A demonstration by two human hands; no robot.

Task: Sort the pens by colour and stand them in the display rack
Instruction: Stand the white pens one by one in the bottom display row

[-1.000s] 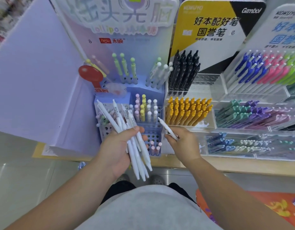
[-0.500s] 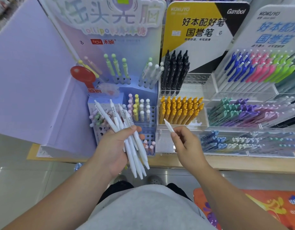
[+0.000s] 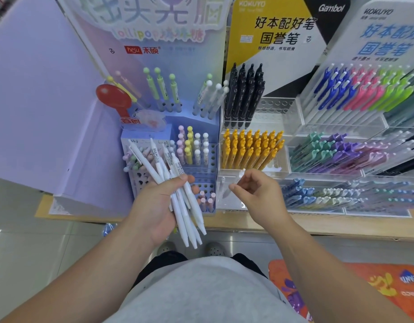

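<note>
Below KOKUYO placards (image 3: 259, 57) (one reads Gambol), left hand (image 3: 152, 206) grips white pens (image 3: 186, 220).

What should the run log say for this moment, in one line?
left hand: grips white pen bundle | right hand: pinches single white pen | place: clear rack, in front of yellow pens

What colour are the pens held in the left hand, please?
The pens in the left hand are white, seen in head view.
</note>
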